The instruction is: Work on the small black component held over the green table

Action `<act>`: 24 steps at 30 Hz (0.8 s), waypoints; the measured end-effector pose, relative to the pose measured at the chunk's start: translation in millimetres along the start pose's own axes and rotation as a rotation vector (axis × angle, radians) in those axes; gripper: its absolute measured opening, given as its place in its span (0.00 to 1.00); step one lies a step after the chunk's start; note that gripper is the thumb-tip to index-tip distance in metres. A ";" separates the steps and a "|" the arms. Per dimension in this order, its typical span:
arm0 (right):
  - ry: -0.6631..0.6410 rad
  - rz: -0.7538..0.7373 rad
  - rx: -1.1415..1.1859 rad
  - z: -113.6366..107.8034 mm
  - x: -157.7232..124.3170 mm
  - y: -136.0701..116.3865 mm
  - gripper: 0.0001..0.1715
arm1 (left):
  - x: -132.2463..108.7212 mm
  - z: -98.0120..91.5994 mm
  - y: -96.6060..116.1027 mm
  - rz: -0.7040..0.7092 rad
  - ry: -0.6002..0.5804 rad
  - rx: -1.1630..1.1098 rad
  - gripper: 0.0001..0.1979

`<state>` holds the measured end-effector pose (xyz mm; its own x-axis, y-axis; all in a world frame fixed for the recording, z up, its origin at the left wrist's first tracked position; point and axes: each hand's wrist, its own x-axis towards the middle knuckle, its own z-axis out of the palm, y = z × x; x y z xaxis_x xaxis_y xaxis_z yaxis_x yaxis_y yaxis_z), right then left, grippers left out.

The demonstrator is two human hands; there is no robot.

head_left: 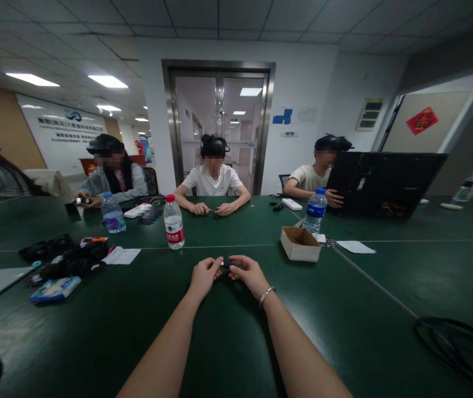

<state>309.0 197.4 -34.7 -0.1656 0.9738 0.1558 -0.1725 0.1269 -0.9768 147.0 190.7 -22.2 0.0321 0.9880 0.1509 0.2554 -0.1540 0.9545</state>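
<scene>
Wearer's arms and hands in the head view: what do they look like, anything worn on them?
Both forearms are bare, with no sleeves in view and no gloves. The left hand wears nothing that shows. The right hand has a thin, silver-coloured bracelet at the wrist. No watch, rings or markings can be made out.

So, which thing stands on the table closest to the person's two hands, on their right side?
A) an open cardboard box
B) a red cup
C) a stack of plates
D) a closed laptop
A: the open cardboard box sits on the green table just beyond and to the right of the right hand, while both hands, with the left hand, pinch a small dark object.
</scene>
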 end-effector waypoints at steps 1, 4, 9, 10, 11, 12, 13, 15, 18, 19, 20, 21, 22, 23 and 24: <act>-0.002 0.002 0.006 -0.2 -0.3 -0.6 0.25 | -0.3 0.3 0.8 -0.006 0.005 0.013 0.26; -0.015 0.006 0.021 -1.5 -1.2 -1.1 0.25 | -1.9 1.1 3.6 -0.012 0.024 0.086 0.27; -0.053 -0.010 0.034 -3.3 -3.4 -1.9 0.24 | -5.3 2.8 7.8 -0.015 0.055 0.157 0.29; -0.059 -0.012 0.033 -3.4 -4.0 -2.4 0.24 | -5.5 3.2 8.1 -0.025 0.061 0.160 0.29; -0.067 -0.014 0.032 -3.6 -4.5 -2.9 0.23 | -5.4 3.6 8.1 -0.036 0.065 0.163 0.30; -0.076 -0.016 0.031 -3.8 -5.1 -3.4 0.23 | -5.1 3.9 8.0 -0.047 0.070 0.166 0.30; -0.085 -0.016 0.030 -4.1 -5.5 -3.8 0.23 | -4.7 4.2 7.8 -0.057 0.074 0.167 0.31; -0.097 -0.015 0.031 -4.5 -6.0 -4.4 0.23 | -3.8 4.6 7.1 -0.065 0.073 0.162 0.31; -0.096 -0.018 0.028 -4.8 -6.4 -4.7 0.23 | -2.5 5.0 6.2 -0.059 0.071 0.145 0.31; -0.091 -0.020 0.024 -4.8 -6.4 -4.9 0.23 | -2.1 5.2 6.0 -0.061 0.072 0.143 0.31; -0.087 -0.024 0.020 -4.6 -6.5 -5.1 0.23 | -1.5 5.4 5.8 -0.068 0.074 0.145 0.31; -0.082 -0.028 0.016 -4.4 -6.6 -5.3 0.23 | -0.9 5.6 5.5 -0.077 0.074 0.147 0.30; -0.078 -0.031 0.012 -4.1 -6.6 -5.5 0.23 | 0.0 5.8 5.1 -0.087 0.073 0.149 0.30; -0.073 -0.034 0.010 -3.9 -6.7 -5.7 0.23 | 1.0 6.1 4.6 -0.094 0.070 0.150 0.30; -0.069 -0.034 0.010 -3.6 -6.7 -5.9 0.23 | 2.3 6.4 3.7 -0.097 0.067 0.149 0.30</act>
<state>314.6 190.8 -30.5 -0.2260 0.9536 0.1991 -0.1890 0.1575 -0.9693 154.2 192.5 -20.0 -0.0632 0.9947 0.0813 0.3942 -0.0500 0.9177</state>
